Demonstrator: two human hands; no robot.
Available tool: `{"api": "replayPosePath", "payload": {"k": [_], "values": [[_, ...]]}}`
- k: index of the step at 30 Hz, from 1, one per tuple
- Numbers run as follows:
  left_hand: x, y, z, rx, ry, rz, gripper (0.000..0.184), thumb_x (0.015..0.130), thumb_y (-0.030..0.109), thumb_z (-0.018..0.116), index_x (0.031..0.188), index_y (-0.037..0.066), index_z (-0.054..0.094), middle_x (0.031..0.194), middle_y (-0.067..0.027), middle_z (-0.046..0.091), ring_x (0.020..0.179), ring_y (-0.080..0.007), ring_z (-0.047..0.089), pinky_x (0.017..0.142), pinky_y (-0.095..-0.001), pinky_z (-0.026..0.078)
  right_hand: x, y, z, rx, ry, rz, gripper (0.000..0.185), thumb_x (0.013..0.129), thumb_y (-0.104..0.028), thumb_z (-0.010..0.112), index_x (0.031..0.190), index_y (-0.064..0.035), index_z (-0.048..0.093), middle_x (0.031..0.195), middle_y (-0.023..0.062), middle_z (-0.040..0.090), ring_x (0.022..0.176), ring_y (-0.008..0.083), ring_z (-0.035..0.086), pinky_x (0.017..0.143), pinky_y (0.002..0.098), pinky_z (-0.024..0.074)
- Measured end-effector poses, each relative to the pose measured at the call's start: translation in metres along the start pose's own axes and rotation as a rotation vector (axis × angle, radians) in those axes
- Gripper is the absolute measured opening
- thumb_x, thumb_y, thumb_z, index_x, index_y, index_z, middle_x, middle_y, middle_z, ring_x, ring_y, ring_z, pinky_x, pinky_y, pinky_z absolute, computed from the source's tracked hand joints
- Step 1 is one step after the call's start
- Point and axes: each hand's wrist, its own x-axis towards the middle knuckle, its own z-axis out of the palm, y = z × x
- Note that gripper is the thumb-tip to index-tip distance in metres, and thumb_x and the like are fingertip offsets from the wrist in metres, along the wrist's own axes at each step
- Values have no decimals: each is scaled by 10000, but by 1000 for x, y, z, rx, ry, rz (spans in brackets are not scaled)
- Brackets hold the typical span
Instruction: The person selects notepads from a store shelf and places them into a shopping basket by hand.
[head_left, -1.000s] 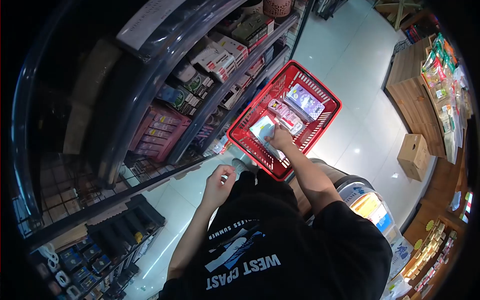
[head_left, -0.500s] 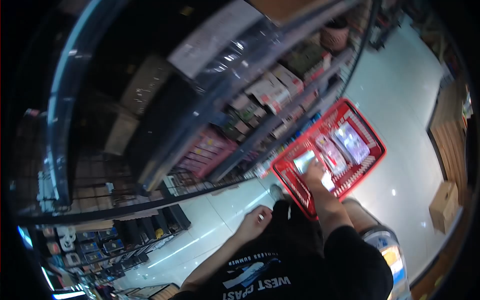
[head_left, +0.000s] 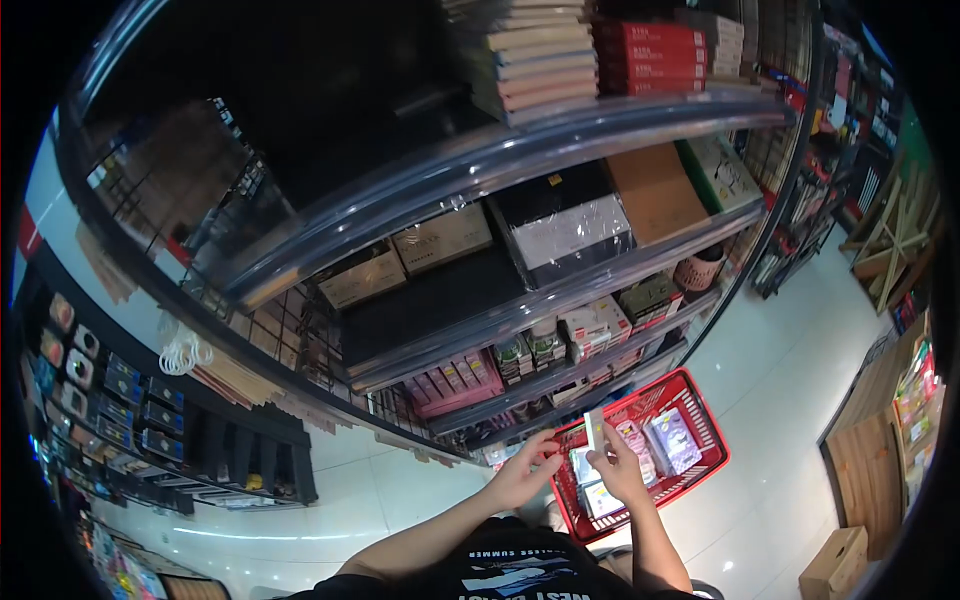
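My right hand [head_left: 622, 472] is closed on a thin white item [head_left: 595, 432], lifted upright over the left part of the red basket [head_left: 712, 462]. Just left of it, my left hand [head_left: 527, 472] hovers by the basket's edge, fingers apart and curved, with nothing visible in them. In the basket lie a purple patterned pack [head_left: 677, 441], a pink pack [head_left: 636, 448] partly behind my right hand, and a pale flat pack [head_left: 603, 500] below it.
Shelves ahead hold stacked paper [head_left: 545, 62], red boxes [head_left: 655, 55], flat cartons [head_left: 445, 238] and a pink bin [head_left: 452, 384]. A rack [head_left: 150, 420] stands at left. At right are a wooden display [head_left: 865, 445] and a cardboard box [head_left: 835, 563] on the floor.
The view has swung up and toward the shelves. My right hand has risen out of the basket with the white item, and my left hand has come closer to it.
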Motion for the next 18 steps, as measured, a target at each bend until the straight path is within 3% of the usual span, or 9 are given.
{"api": "replayPosePath", "payload": {"k": [2,3,4,6,8,11,16,18], "values": [[8,38,1,-139,-29,-44,529,992,219,513,1434,43,282,1333,-120,483,1071,-154,548,792,-282,486,-1,-26,-4,-27,10,-254,746,797,-295,733,1378,48,414,1268,218,564,1126,257,578,935,345,464],[13,42,1,-184,-69,22,531,999,202,501,1447,37,268,1350,-122,469,1130,-159,525,881,-301,474,-3,-49,-7,-15,-29,-300,765,788,-310,739,1374,56,412,1350,237,494,1216,293,530,968,367,450],[16,51,0,-191,-70,42,531,999,202,501,1447,37,268,1350,-122,469,1130,-159,525,881,-301,474,-6,-73,-9,-31,-24,-313,765,788,-310,739,1374,56,412,1350,237,494,1216,293,530,968,367,450],[19,79,-3,-267,-86,203,533,1003,165,483,1456,13,245,1362,-123,459,1202,-167,489,995,-321,418,-12,-120,-12,-259,-20,-491,777,775,-325,746,1360,67,418,1355,258,483,1254,338,504,1000,389,429],[13,115,-12,-301,-44,256,532,996,154,496,1450,-1,265,1293,-137,504,1113,-158,524,945,-310,448,-12,-158,-14,-248,4,-531,791,737,-321,762,1339,76,437,1356,272,475,1261,366,494,1027,397,408],[3,133,-38,-257,-1,428,499,984,149,517,1424,0,333,1274,-118,515,1075,-139,540,928,-296,451,-14,-220,-19,-416,36,-837,780,678,-287,771,1309,71,483,1336,269,499,1255,369,503,1045,397,393],[-25,158,-84,-116,125,529,406,943,112,565,1327,13,476,1166,-95,563,999,-138,569,866,-289,475,-16,-351,-18,-500,93,-1191,749,660,-285,754,1279,67,522,1292,252,548,1201,348,556,977,389,448],[-30,154,-102,-12,186,504,355,947,87,551,1293,19,506,1259,-81,524,1035,-136,551,891,-274,452,-9,-404,-3,-465,77,-1129,738,685,-315,732,1273,76,520,1250,250,577,1135,325,598,915,396,476]]}}
